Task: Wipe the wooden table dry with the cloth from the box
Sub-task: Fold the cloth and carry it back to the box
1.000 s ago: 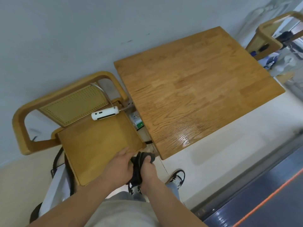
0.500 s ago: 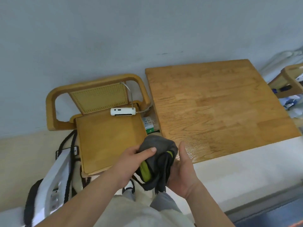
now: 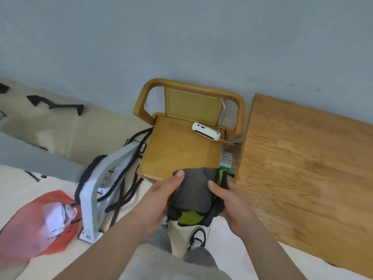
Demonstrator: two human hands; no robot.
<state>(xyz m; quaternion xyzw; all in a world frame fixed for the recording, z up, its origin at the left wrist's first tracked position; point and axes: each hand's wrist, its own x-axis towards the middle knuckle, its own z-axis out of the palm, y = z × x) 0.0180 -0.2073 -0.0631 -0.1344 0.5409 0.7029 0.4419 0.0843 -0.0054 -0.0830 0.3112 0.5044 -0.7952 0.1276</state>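
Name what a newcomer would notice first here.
The dark grey cloth with a lime-green patch, bunched low centre, is held by the left hand and right hand. The light-brown wooden table fills the right side; beyond the cloth stands a wooden cane-backed chair with a white oblong device on its seat. A red-orange plastic bag lies lower left.

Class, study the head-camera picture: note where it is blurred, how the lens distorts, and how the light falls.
Head view: the orange bag is smeared by blur; the left hand and right hand on the cloth look sharper; the wide lens stretches the forearms toward the bottom edge; light is soft and even, no strong glare on the wooden table.
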